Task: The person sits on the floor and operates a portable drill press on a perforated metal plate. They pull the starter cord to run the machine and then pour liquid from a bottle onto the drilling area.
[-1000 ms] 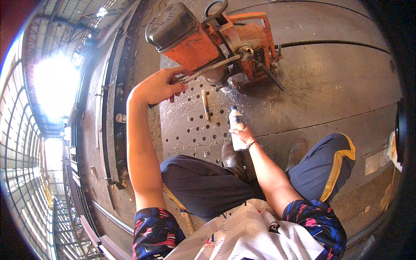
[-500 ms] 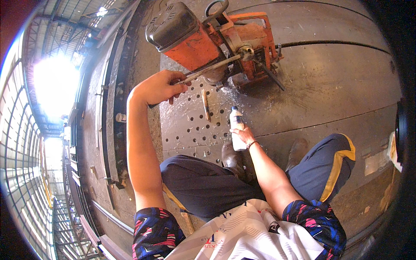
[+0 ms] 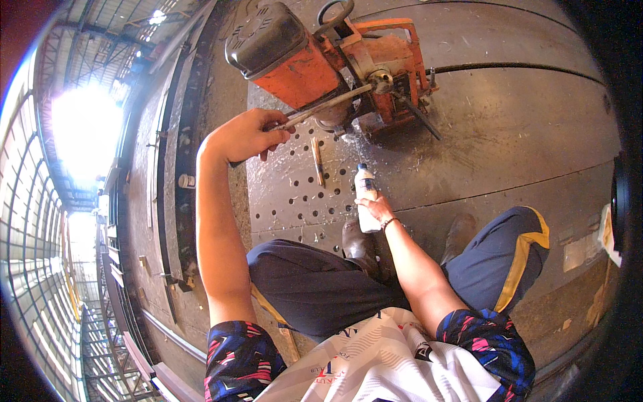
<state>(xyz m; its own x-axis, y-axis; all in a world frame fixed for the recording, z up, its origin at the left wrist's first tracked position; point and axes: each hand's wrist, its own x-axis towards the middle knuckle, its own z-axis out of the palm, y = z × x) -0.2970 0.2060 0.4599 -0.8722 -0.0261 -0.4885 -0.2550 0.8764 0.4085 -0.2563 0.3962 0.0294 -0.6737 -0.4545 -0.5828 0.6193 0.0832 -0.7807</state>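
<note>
An orange magnetic drill (image 3: pixel 295 74) with a dark motor cap stands on a steel plate (image 3: pixel 509 147). From its hub a long feed lever (image 3: pixel 328 104) slopes down to the left, and my left hand (image 3: pixel 253 136) is closed round its outer end. My right hand (image 3: pixel 375 208) grips a plastic bottle (image 3: pixel 366 187) of whitish liquid with a dark blue cap, its top pointed toward the drill's base. Between my hands a slim metal rod (image 3: pixel 317 162) lies on the plate among drilled holes. The cutter tip under the drill is partly hidden by shavings.
Metal shavings (image 3: pixel 351 142) are scattered round the drill. A black cable (image 3: pixel 522 65) runs from the machine to the right. My boots (image 3: pixel 359 244) rest close behind the bottle. Along the left lies a long steel beam (image 3: pixel 175 221) with a small white container (image 3: pixel 187 181) on it.
Almost nothing differs. Both hands keep their places on the lever and the bottle, and the drill stands where it was.
</note>
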